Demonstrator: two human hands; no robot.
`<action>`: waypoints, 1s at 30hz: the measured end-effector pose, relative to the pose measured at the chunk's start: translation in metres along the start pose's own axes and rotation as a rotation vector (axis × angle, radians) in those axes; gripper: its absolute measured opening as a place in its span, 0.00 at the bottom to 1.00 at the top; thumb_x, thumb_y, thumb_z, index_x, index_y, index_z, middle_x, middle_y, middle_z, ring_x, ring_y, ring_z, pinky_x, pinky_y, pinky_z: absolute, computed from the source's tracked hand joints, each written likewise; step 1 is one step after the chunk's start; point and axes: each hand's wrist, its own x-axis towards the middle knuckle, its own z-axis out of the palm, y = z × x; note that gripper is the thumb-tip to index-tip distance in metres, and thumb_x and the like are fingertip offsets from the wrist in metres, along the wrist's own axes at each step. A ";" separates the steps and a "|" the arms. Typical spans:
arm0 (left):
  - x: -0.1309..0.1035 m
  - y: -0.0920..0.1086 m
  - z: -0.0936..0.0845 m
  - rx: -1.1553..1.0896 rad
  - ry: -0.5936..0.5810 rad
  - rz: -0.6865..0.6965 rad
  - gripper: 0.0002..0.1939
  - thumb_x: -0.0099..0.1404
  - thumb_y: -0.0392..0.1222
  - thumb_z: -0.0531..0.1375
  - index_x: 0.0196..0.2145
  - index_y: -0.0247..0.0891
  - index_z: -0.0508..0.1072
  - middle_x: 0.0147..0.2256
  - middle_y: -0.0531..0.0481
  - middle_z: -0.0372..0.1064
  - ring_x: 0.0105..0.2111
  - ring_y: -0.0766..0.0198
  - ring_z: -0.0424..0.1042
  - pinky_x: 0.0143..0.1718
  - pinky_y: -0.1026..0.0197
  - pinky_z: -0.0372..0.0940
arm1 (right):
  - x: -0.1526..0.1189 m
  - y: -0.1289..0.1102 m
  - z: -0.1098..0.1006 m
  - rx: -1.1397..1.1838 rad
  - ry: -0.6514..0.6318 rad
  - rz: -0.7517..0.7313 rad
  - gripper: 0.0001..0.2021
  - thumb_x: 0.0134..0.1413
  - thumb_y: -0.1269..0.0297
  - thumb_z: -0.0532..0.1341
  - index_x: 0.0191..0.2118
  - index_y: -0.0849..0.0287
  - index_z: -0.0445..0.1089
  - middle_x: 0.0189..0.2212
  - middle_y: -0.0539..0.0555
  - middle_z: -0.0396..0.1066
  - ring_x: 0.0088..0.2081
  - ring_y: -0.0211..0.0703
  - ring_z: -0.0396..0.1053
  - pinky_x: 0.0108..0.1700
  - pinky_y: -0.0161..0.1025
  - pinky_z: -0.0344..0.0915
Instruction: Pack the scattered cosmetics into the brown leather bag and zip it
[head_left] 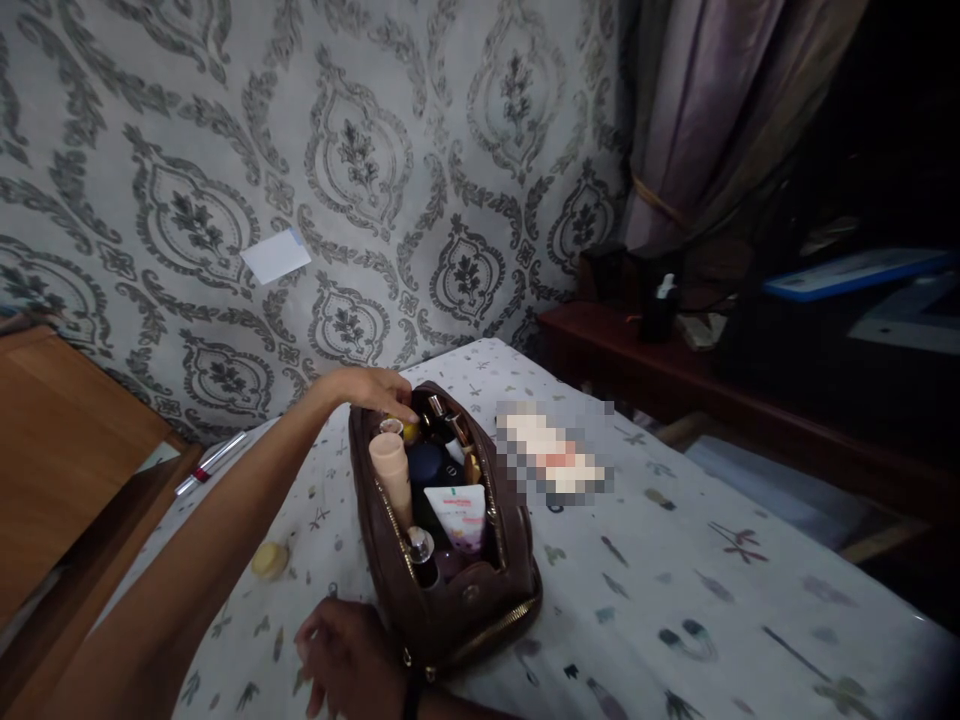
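A brown zippered bag (457, 645) lies open on the patterned cloth. Inside it are a beige tube (390, 470), a white tube (459, 515), a dark blue round item (435, 465), a silver-capped bottle (420, 545) and several small cosmetics. My left hand (375, 390) is closed over the bag's far left rim, its fingertips inside, close to a yellow item (410, 430). At the bag's near left side, my right hand (341, 650) rests low with loosely bent fingers apart and nothing visible in them; a dark band circles its wrist.
A pale yellow round item (269, 561) and a slim silver-and-red tube (210, 465) lie left of the bag. A pixelated item (555, 455) lies to its right. A wooden panel (67, 450) stands at left; a dark red shelf (600, 340) holds things at right.
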 end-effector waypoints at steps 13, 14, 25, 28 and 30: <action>-0.087 -0.067 0.037 -0.180 0.842 -0.251 0.10 0.63 0.44 0.56 0.39 0.36 0.71 0.21 0.56 0.67 0.23 0.68 0.65 0.25 0.67 0.57 | 0.002 0.015 -0.003 -0.017 0.041 -0.122 0.23 0.52 0.41 0.59 0.36 0.60 0.66 0.26 0.48 0.66 0.19 0.30 0.64 0.18 0.28 0.51; -0.096 -0.081 0.045 -0.195 0.841 -0.333 0.10 0.64 0.42 0.55 0.40 0.36 0.71 0.22 0.57 0.66 0.22 0.68 0.65 0.25 0.67 0.58 | 0.003 0.015 -0.003 -0.019 0.036 -0.126 0.24 0.52 0.40 0.59 0.36 0.60 0.66 0.26 0.48 0.66 0.19 0.30 0.64 0.18 0.28 0.50; -0.122 -0.209 0.151 -0.259 0.729 -0.828 0.18 0.70 0.46 0.60 0.54 0.36 0.69 0.51 0.43 0.69 0.46 0.57 0.73 0.46 0.49 0.71 | 0.001 0.012 -0.005 -0.048 -0.005 -0.115 0.34 0.47 0.28 0.57 0.37 0.61 0.66 0.26 0.48 0.65 0.19 0.30 0.62 0.17 0.28 0.52; -0.106 -0.220 0.164 -0.244 0.772 -0.849 0.19 0.70 0.46 0.60 0.55 0.36 0.68 0.53 0.42 0.68 0.49 0.55 0.72 0.48 0.47 0.71 | 0.001 0.010 -0.004 -0.045 0.001 -0.106 0.37 0.45 0.26 0.56 0.38 0.61 0.67 0.26 0.48 0.65 0.19 0.30 0.63 0.17 0.28 0.52; -0.096 -0.224 0.168 -0.242 0.793 -0.846 0.20 0.70 0.46 0.60 0.56 0.36 0.68 0.54 0.42 0.67 0.49 0.55 0.71 0.49 0.46 0.70 | 0.001 0.009 -0.004 -0.045 0.001 -0.100 0.39 0.43 0.24 0.56 0.38 0.62 0.67 0.27 0.48 0.65 0.19 0.29 0.63 0.17 0.28 0.52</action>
